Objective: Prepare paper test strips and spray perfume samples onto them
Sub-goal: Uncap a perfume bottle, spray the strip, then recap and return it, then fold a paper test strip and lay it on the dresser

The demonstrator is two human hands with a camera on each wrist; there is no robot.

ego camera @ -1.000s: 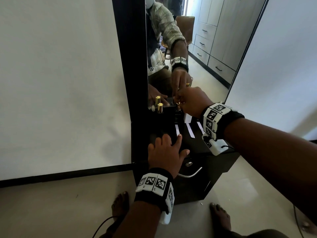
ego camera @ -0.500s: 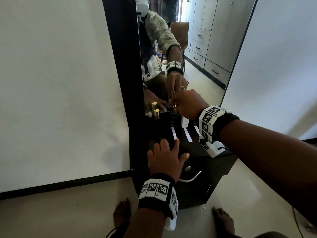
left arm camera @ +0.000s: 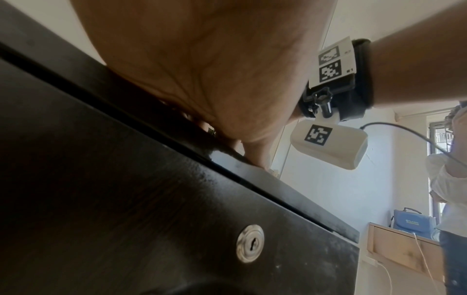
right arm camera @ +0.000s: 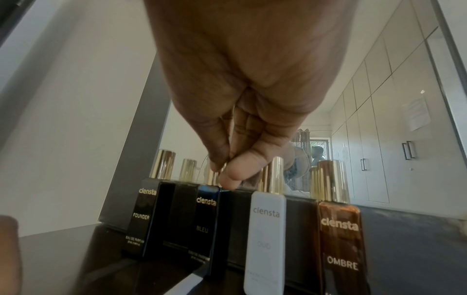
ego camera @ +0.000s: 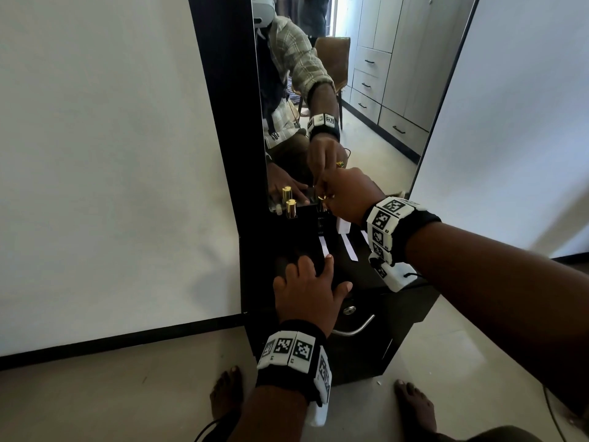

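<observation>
Four perfume bottles with gold caps stand in a row against the mirror: black FOUNDER [right arm camera: 144, 217], dark blue BLEU [right arm camera: 206, 229], white OUD [right arm camera: 265, 239] and brown OMBRE [right arm camera: 341, 247]. My right hand [right arm camera: 223, 171] pinches the gold cap of the BLEU bottle [ego camera: 321, 223] between thumb and fingers. Three white paper strips [ego camera: 324, 244] lie on the black cabinet top [ego camera: 287, 247] in front of the bottles. At the front edge my left hand [ego camera: 310, 282] rests flat on the top, fingers spread, holding nothing. In the head view my right wrist hides the OMBRE bottle.
A tall mirror [ego camera: 366, 90] stands right behind the bottles. Below the top is a drawer front with a lock [left arm camera: 250, 248] and a metal handle [ego camera: 353, 330]. White wall panels flank the cabinet. My bare feet [ego camera: 226, 397] stand on the floor before it.
The head view has shifted slightly. Both hands stay where they were, the right at the bottle cap and the left flat on the top.
</observation>
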